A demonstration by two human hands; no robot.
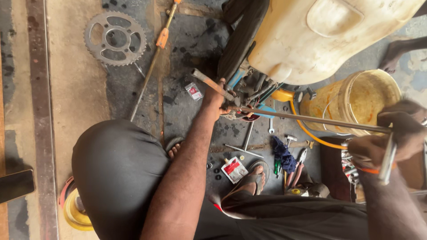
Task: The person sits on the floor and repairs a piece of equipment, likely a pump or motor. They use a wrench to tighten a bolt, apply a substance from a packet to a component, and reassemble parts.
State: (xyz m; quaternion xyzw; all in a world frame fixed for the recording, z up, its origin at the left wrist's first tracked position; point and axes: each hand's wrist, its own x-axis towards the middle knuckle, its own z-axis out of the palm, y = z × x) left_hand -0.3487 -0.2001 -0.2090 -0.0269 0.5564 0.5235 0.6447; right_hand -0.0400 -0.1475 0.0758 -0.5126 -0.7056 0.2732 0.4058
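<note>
Maybe the biggest worry is a slip. The left hand (pixel 216 100) is pressed against the dark metal parts (pixel 242 91) under the cream tank (pixel 311 40), right where the long rod (pixel 307 119) goes in. If the rod jumps out or swings, it could pinch those fingers (they are very close to the rod's far end). I cannot tell how tightly this hand is closed, because it is partly hidden.

The right hand (pixel 391 138) is at the right side, curled shut around the near end of the rod, and it also grips a shiny metal tool (pixel 388 159). So the rod runs from the right hand across to the left hand, touching both.

Small tools (pixel 249 142) and a red packet (pixel 233 170) lie on the floor by the sandalled feet (pixel 255 175), easy to tread on. A yellow bucket (pixel 356 100) stands just beyond the rod, and a toothed wheel (pixel 115 38) lies well apart at the far left.
</note>
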